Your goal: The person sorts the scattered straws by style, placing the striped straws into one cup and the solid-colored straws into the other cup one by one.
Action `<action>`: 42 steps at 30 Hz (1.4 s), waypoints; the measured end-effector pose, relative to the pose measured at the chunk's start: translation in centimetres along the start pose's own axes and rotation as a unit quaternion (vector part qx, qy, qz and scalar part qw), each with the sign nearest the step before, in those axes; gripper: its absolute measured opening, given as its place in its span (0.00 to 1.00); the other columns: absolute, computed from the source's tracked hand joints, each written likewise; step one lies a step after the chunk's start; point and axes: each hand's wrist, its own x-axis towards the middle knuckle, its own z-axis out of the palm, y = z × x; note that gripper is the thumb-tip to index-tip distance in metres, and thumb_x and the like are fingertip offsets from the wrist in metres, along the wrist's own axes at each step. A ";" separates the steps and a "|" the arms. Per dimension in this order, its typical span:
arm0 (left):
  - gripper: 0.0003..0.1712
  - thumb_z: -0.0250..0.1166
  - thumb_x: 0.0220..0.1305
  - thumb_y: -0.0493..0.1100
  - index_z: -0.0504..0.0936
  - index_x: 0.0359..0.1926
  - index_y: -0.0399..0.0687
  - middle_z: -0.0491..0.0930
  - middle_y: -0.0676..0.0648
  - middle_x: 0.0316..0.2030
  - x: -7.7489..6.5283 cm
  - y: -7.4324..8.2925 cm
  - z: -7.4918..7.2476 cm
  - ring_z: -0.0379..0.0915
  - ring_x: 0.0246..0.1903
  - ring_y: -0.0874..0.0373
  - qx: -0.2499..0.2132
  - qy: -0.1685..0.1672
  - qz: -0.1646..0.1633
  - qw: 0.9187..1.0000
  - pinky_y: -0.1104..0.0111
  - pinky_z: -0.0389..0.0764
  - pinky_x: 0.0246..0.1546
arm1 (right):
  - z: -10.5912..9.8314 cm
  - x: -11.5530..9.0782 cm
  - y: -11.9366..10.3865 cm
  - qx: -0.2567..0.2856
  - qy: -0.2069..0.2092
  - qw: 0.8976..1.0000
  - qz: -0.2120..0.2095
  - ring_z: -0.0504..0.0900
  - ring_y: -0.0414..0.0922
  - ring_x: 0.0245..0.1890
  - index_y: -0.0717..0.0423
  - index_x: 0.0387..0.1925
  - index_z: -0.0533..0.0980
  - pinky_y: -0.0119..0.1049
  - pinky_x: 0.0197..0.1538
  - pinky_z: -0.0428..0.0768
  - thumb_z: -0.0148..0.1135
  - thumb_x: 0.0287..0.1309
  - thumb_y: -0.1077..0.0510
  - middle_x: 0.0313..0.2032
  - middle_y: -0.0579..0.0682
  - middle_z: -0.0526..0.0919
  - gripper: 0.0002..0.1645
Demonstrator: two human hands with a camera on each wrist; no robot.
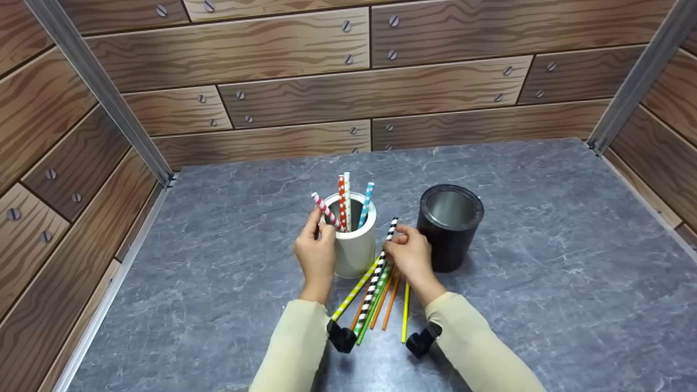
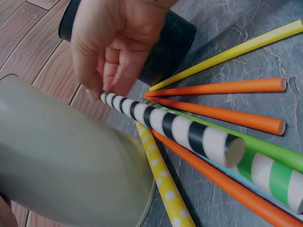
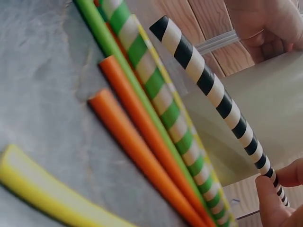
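Observation:
My right hand (image 1: 408, 250) pinches a black-and-white striped paper straw (image 2: 175, 125) near its upper end, and the straw slants above the other straws. My left hand (image 1: 317, 256) holds the left side of a white cylindrical cup (image 1: 356, 253), its fingers right at the rim. Inside the cup lean a pink-and-white striped straw (image 1: 325, 209), a red dotted straw (image 1: 342, 201), a pale dotted straw (image 1: 348, 198) and a blue dotted straw (image 1: 366, 204). Below the hands lie a yellow dotted straw (image 2: 163, 184), a green-and-white striped straw (image 3: 154, 82) and several plain ones, including an orange straw (image 3: 137, 151).
A black cylindrical cup (image 1: 451, 234) stands just right of my right hand. A plain yellow straw (image 1: 405, 313) lies toward the front. The grey marbled tabletop (image 1: 555, 261) is bounded by wood-patterned panels (image 1: 305, 100) at the back and sides.

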 end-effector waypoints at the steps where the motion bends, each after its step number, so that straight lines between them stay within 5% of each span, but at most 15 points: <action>1: 0.24 0.55 0.51 0.33 0.80 0.51 0.40 0.80 0.44 0.49 0.0 0.0 0.0 0.72 0.33 0.59 -0.001 0.000 0.000 1.000 0.73 0.68 0.28 | -0.1 0.0 -0.3 0.001 -0.001 1.000 -0.002 0.77 0.36 0.19 0.70 0.51 0.72 0.30 0.26 0.79 0.62 0.41 0.69 0.30 0.57 0.82 0.29; 13: 0.23 0.55 0.50 0.33 0.80 0.50 0.39 0.80 0.43 0.48 0.0 0.0 0.1 0.73 0.35 0.59 0.006 0.009 0.003 1.000 0.71 0.72 0.31 | -0.8 -0.7 -3.5 -0.013 0.028 0.996 -0.078 0.76 0.33 0.21 0.66 0.50 0.75 0.25 0.26 0.75 0.64 0.40 0.67 0.27 0.53 0.80 0.28; 19: 0.23 0.55 0.49 0.32 0.81 0.49 0.39 0.80 0.43 0.48 0.0 0.0 0.1 0.70 0.28 0.59 0.013 0.013 0.010 1.000 0.74 0.68 0.26 | -1.3 -1.6 -5.0 0.009 0.038 0.992 -0.124 0.75 0.32 0.22 0.66 0.49 0.74 0.25 0.27 0.75 0.65 0.42 0.67 0.27 0.52 0.79 0.27; 30: 0.23 0.56 0.50 0.33 0.80 0.50 0.41 0.80 0.45 0.48 0.0 -0.1 0.1 0.71 0.31 0.58 0.009 0.009 -0.007 1.000 0.73 0.69 0.28 | -2.4 -2.5 -7.7 0.067 0.047 0.983 -0.163 0.73 0.35 0.25 0.67 0.50 0.73 0.23 0.30 0.74 0.63 0.43 0.69 0.29 0.53 0.77 0.27; 42: 0.23 0.56 0.50 0.33 0.80 0.50 0.41 0.81 0.44 0.47 0.1 -0.1 0.1 0.67 0.24 0.59 0.008 0.010 -0.004 1.000 0.74 0.66 0.24 | -3.6 -3.6 -9.8 0.147 0.080 0.949 -0.267 0.76 0.34 0.27 0.72 0.50 0.71 0.24 0.32 0.75 0.63 0.44 0.73 0.29 0.51 0.77 0.26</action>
